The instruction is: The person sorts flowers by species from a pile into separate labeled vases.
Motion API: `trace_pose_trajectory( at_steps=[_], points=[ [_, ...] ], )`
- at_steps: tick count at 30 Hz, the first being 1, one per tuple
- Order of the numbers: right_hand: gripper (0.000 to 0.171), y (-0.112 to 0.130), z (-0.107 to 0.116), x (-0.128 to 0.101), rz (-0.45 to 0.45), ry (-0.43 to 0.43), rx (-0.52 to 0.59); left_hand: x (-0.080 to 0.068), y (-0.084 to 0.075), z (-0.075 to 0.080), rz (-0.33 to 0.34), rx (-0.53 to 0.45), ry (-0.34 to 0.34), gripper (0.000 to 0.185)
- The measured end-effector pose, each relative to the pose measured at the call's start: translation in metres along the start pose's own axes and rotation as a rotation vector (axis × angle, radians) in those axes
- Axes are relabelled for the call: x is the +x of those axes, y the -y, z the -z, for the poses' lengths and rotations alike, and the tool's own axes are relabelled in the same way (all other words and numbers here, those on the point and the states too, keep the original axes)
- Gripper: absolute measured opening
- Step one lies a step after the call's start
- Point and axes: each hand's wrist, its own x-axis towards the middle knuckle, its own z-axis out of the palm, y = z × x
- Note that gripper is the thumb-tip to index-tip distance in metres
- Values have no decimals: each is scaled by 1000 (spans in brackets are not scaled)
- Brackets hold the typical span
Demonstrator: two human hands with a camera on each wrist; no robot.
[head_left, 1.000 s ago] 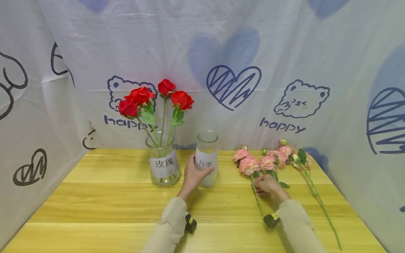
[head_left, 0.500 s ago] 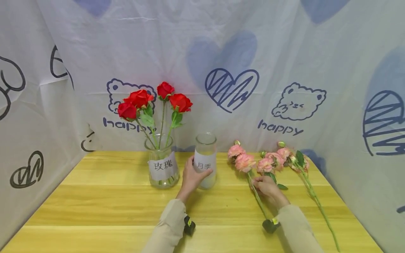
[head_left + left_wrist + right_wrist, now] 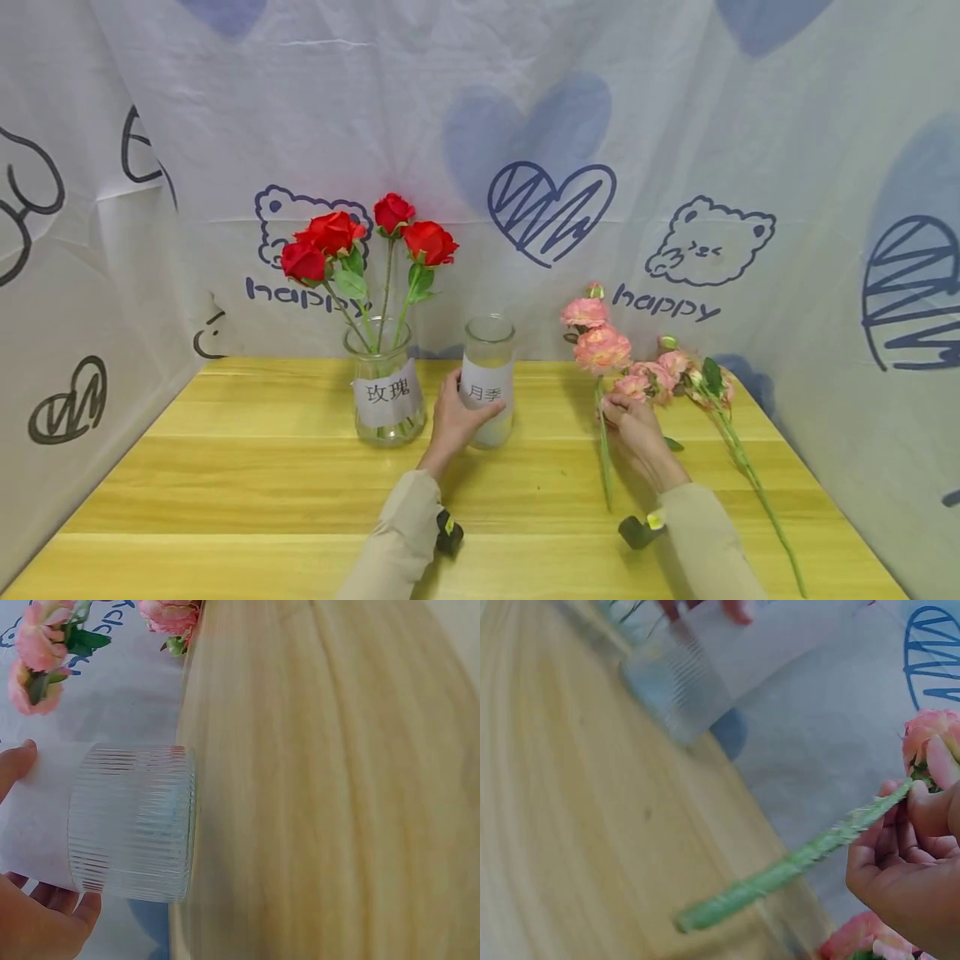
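My left hand (image 3: 459,421) grips a clear glass vase (image 3: 490,332) with a white paper label, thumb across the front and fingers round its side. In the left wrist view the ribbed base of this vase (image 3: 135,825) shows below the label. My right hand (image 3: 636,433) pinches the green stem (image 3: 780,874) of a pink flower (image 3: 602,348) between thumb and fingers. That flower stands tilted upright, its blooms above the hand and its cut stem end pointing down, off the table. More pink flowers (image 3: 656,379) lie behind the right hand.
Left of the held vase stands a wider glass vase (image 3: 388,429) with several red roses (image 3: 330,232) and its own label. One long-stemmed flower (image 3: 750,467) lies along the right side of the wooden table (image 3: 247,492). A printed white cloth (image 3: 420,125) hangs behind.
My right hand has lifted the pink flower from the table, tipping its blooms up and raising the stem end. The left hand stays on the vase, which has not moved.
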Motion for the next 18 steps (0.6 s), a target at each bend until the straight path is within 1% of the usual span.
trace_pose_trajectory(
  at_steps=[2, 5, 9, 12, 14, 18],
  points=[
    [21, 4, -2, 0, 2, -4, 36, 0, 0, 0, -5, 0, 5, 77],
    [21, 10, -6, 2, 27, -33, 88, 0, 0, 1, -8, -2, 13, 78],
    [21, 20, -14, 6, 86, -76, 159, 1, 0, 3, -11, -5, 25, 78],
    [20, 27, -20, 9, 128, -78, 225, 1, 0, 4, -17, -8, 33, 78],
    [22, 31, -23, 10, 139, -74, 263, 1, 1, 5, -21, -10, 38, 78],
    [16, 38, -29, 11, 172, -45, 330, 2, 1, 5, -26, -14, 47, 78]
  ],
)
